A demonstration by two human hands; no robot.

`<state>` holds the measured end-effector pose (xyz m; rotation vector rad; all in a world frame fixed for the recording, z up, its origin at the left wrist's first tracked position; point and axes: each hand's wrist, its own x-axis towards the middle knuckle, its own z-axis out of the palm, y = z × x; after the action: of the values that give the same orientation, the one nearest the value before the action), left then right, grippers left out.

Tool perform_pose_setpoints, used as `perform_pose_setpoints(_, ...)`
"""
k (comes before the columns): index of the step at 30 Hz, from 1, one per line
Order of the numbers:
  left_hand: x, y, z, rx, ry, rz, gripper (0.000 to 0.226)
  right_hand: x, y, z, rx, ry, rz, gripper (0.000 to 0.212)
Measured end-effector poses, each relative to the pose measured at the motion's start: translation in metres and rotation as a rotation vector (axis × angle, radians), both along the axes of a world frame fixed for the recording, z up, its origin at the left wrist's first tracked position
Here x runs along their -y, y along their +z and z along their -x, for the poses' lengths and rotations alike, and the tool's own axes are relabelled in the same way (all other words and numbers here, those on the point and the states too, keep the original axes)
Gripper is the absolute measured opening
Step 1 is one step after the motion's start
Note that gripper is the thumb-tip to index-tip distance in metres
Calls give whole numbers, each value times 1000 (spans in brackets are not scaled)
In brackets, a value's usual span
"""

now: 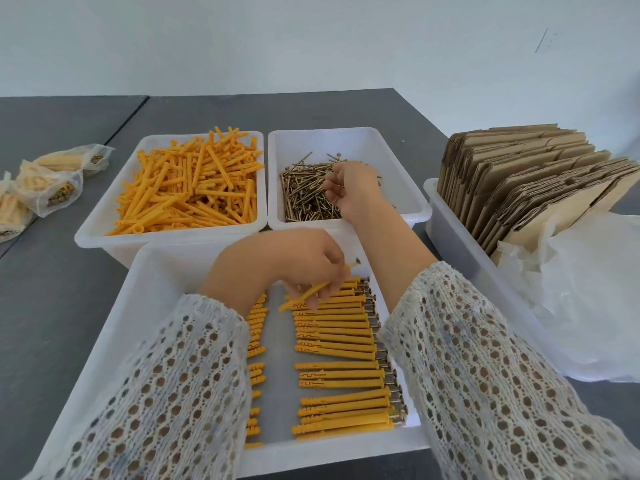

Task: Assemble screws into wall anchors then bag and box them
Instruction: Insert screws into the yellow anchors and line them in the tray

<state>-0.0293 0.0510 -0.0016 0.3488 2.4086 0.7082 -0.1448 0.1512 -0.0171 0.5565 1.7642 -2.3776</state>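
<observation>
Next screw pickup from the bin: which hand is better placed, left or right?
Right. The right hand is already over the screws in the white bin, fingers curled down into the pile. The left hand is busy: its grip is on an assembled anchor over the front tray.

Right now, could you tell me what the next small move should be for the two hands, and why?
Probably lay the assembled anchor that the left hand pinches at the top of the row of finished anchors in the near tray: its screw is already in, and it hovers over that row. Meanwhile the right hand is in the screw bin, seemingly picking the next screw.
</observation>
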Motion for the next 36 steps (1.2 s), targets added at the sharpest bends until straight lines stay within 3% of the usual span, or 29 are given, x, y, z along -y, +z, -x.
perform_pose_setpoints(5,-16,-17,0,-166,-129,207,18,2,3,-5,-2,2,-1,31)
perform_pose_setpoints(8,-17,-26,1,-243,-146,292,23,3,4,-4,8,7,-12,30)
perform_pose_setpoints(13,-20,-37,-3,-269,-162,293,34,4,3,-5,-4,15,-46,28)
perform_pose_setpoints(28,-33,-40,-12,-379,-242,265,31,6,4,-4,-19,89,-110,23)
perform_pose_setpoints(30,-32,-37,-10,-395,-219,244,29,8,0,-3,-59,141,-237,22)
perform_pose_setpoints(34,-19,-13,1,-505,-99,100,26,6,-14,-2,-351,327,-941,21)
perform_pose_setpoints(36,-5,-1,4,-596,-18,54,32,4,-14,0,-320,414,-1176,31)
